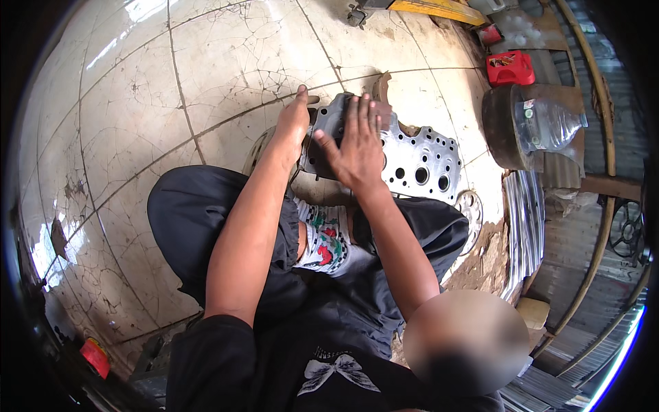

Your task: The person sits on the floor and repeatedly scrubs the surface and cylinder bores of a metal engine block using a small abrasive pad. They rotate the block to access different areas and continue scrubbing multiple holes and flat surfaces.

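A grey metal plate (419,161) with several round holes lies on the cracked tile floor (137,123) in front of my knees. My left hand (294,122) grips the plate's left end, thumb over its edge. My right hand (354,145) lies flat on the plate's top with fingers spread, pressing what looks like a dark sheet against the metal; the sheet is mostly hidden under the palm. I am seated with dark trousers (199,226) drawn up close to the plate.
A red box (510,67) and a clear plastic bottle (549,122) on a dark round drum (500,127) sit at the right. Corrugated metal sheet (525,226) lies beside my right knee. A yellow bar (439,9) is at the top, a red object (95,357) at lower left.
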`<state>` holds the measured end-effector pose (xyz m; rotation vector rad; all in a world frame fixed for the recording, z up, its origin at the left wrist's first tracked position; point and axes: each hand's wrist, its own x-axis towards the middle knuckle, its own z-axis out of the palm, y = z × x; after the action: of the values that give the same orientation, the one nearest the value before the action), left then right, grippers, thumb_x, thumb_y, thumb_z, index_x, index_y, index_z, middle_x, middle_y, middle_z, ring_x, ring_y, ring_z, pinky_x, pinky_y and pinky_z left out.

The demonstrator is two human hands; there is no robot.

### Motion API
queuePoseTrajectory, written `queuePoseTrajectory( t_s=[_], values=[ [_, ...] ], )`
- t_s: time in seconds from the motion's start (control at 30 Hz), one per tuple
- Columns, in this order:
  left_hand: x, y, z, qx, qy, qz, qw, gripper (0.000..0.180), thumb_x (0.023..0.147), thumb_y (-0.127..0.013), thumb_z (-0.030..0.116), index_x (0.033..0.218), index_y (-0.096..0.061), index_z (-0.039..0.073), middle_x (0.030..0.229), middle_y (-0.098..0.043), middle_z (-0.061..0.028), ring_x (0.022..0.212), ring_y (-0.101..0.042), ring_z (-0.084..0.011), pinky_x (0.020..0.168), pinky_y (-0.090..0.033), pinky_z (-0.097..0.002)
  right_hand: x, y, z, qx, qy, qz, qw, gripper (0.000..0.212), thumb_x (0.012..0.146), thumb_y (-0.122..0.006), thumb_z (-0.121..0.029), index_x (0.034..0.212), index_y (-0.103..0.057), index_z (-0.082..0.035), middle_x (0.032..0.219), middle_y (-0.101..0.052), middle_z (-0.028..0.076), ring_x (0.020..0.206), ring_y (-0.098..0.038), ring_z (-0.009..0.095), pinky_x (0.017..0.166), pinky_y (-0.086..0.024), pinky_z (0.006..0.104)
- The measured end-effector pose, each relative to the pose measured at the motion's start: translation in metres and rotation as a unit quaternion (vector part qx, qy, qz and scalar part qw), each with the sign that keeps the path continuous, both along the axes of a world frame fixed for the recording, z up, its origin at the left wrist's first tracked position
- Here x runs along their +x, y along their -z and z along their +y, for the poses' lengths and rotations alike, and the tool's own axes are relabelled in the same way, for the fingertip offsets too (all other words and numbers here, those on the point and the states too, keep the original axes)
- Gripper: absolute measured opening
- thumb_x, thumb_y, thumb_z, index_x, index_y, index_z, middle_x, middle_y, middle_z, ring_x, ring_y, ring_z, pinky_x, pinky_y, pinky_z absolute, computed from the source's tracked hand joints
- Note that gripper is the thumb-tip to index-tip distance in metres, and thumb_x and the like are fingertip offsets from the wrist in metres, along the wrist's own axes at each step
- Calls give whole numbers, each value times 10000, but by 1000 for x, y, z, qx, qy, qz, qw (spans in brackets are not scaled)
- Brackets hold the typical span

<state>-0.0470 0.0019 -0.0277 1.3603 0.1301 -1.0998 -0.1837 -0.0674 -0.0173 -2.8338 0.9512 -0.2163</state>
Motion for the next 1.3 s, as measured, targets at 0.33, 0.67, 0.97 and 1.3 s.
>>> queuePoseTrajectory(
  t_s=[0.33, 0.67, 0.97, 1.3],
  values=[
    [26, 16, 6, -77, -34, -13, 996, 734, 1123, -381, 593, 1487, -573, -14, 1479, -594, -283, 1424, -520, -356, 1238, -315, -456, -3, -7, -10, 8, -22, -5, 1000, 1128, 1001, -367, -803, 1644, -216, 111, 1712, -230, 334, 1631, -173, 415, 1340, -148, 487],
    [14, 10, 13, -56, -12, -67, 996, 833, 1115, -369, 641, 1501, -525, -81, 1490, -584, -309, 1452, -520, -377, 1263, -323, -468, -9, -6, -19, -3, -13, -6, 1000, 1116, 1004, -369, -805, 1652, -221, 92, 1724, -226, 312, 1632, -183, 403, 1341, -147, 473],
    [27, 7, 30, -18, -23, -121, 992, 838, 1085, -374, 705, 1409, -649, -17, 1294, -726, -213, 1241, -659, -292, 1089, -446, -416, -26, -5, -22, 14, -14, 21, 1000, 1192, 954, -413, -848, 1657, -203, 92, 1738, -180, 310, 1644, -147, 383, 1340, -149, 474],
    [16, 19, 20, 22, 30, -209, 977, 828, 1090, -431, 663, 1501, -555, -44, 1464, -627, -258, 1426, -544, -348, 1214, -371, -441, -26, -10, -27, 26, -20, 11, 999, 1156, 970, -428, -819, 1655, -213, 86, 1717, -222, 330, 1627, -192, 414, 1335, -157, 496]
  ],
)
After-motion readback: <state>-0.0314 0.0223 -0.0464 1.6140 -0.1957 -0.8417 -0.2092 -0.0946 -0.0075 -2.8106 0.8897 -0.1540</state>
